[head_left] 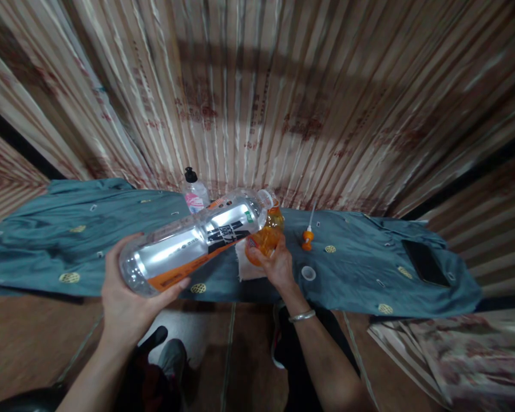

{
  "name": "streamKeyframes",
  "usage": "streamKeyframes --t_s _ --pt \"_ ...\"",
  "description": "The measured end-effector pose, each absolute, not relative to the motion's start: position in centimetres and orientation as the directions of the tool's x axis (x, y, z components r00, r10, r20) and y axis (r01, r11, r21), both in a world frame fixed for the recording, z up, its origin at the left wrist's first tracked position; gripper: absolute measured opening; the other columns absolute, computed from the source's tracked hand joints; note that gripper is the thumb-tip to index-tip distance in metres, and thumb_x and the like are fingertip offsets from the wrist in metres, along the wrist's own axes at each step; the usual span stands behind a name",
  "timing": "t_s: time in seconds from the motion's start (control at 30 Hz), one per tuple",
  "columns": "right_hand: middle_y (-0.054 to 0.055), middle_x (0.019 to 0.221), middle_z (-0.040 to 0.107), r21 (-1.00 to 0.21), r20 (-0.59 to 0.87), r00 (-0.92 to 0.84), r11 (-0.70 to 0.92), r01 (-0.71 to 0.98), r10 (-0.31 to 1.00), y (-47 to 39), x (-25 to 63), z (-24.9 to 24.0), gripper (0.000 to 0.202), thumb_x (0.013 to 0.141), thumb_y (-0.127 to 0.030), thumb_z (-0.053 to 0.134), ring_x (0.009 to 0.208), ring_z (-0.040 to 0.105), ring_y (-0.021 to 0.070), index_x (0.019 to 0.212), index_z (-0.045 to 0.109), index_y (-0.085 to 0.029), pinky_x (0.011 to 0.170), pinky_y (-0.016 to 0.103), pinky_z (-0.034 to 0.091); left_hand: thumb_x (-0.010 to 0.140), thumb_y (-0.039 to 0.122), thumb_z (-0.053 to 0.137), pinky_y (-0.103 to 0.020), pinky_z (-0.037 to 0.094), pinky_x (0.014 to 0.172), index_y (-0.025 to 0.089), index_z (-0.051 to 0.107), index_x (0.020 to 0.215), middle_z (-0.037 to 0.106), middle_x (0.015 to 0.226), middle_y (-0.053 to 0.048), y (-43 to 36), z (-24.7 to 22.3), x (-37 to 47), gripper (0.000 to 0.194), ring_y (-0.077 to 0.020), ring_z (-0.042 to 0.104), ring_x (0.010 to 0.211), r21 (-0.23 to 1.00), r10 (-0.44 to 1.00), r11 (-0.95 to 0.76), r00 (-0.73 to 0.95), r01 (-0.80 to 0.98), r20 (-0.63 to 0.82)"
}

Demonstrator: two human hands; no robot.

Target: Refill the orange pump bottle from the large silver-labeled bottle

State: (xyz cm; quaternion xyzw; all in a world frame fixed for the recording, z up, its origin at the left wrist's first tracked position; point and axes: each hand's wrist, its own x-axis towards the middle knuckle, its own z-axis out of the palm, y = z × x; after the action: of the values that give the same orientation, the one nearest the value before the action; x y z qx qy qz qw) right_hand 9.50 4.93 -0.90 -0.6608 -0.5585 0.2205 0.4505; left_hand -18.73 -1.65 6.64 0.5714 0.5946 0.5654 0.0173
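Observation:
My left hand [131,294] is wrapped round the base of a large clear plastic bottle [197,240] with a silver and orange label. It is tilted, its neck pointing right and up. The neck lies over the top of an orange bottle [268,237], which my right hand [277,263] grips at its side. Whether liquid flows between them I cannot tell. Beneath the orange bottle lies a pale cloth [249,270]. An orange pump top [308,237] with a thin tube lies to the right, and a white cap [308,273] is near my right wrist.
Behind the large bottle stands a clear bottle with a black cap [194,194]. A black phone [424,262] lies at the right on the teal cloth [356,269] covering the narrow table. Striped, patterned sheeting [257,103] rises behind it.

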Motion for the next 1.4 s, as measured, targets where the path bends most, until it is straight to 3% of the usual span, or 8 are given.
streamKeyframes --t_s 0.33,0.77,1.1,1.4 --pt "0.016 0.121 0.081 -0.835 0.206 0.283 0.018 0.55 0.937 4.84 9.35 -0.69 0.065 0.08 -0.044 0.081 0.113 0.079 0.0343 0.134 0.057 -0.017 0.099 0.046 0.061 0.045 0.075 0.094 -0.062 0.057 0.107 0.02 0.064 0.134 0.074 0.13 -0.017 -1.65 6.55 -18.76 0.108 -0.0405 0.074 0.118 0.734 0.723 -0.284 -0.364 0.617 0.587" --pt "0.014 0.117 0.083 -0.836 0.214 0.291 0.02 0.549 0.933 4.9 9.23 -0.75 0.063 0.079 -0.043 0.084 0.108 0.081 0.0333 0.131 0.06 -0.017 0.095 0.043 0.063 0.047 0.085 0.089 -0.065 0.062 0.098 0.011 0.065 0.133 0.076 0.123 -0.023 -1.45 6.81 -18.47 0.116 -0.0415 0.077 0.109 0.719 0.719 -0.282 -0.357 0.635 0.596" --pt "0.014 0.117 0.083 -0.84 0.241 0.297 0.045 0.541 0.924 4.87 9.23 -1.03 0.062 0.079 -0.044 0.084 0.108 0.081 0.0324 0.131 0.06 -0.017 0.094 0.041 0.064 0.049 0.088 0.086 -0.064 0.063 0.098 0.017 0.067 0.135 0.076 0.124 -0.019 -1.69 6.47 -18.7 0.113 -0.0402 0.077 0.109 0.697 0.707 -0.272 -0.353 0.664 0.613" --pt "0.014 0.118 0.083 -0.833 0.236 0.293 0.038 0.552 0.927 4.84 9.1 -0.76 0.065 0.079 -0.044 0.084 0.108 0.081 0.0315 0.133 0.06 -0.018 0.094 0.04 0.064 0.05 0.089 0.085 -0.071 0.06 0.102 0.013 0.066 0.137 0.075 0.127 -0.023 -1.62 6.34 -19.04 0.117 -0.0452 0.076 0.114 0.691 0.704 -0.266 -0.354 0.673 0.615"
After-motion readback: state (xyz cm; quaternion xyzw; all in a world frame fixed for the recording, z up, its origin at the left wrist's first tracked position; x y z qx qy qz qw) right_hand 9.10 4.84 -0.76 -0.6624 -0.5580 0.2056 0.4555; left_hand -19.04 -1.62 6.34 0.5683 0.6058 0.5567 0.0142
